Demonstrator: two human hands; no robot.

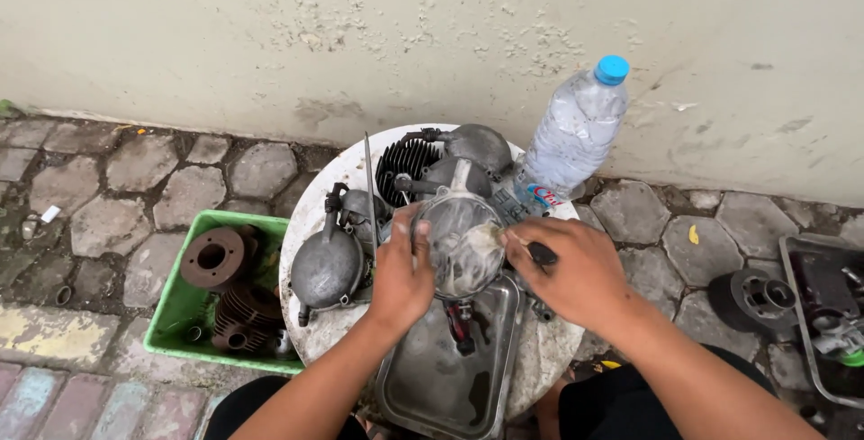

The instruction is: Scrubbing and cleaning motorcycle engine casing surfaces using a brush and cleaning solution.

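Left hand (400, 271) is clamped on the near-left rim of the round grey metal engine cover (461, 244), which sits tilted between both hands over the dented steel tray (423, 384). Right hand (576, 271) is curled shut around a dark-handled brush (531, 249), handle pointing right, tip on the cover's right edge, so the right is nearer the working spot. Oily liquid pools in the tray. The green plastic crate (171, 314) at left holds rusty finned cylinders (245, 314).
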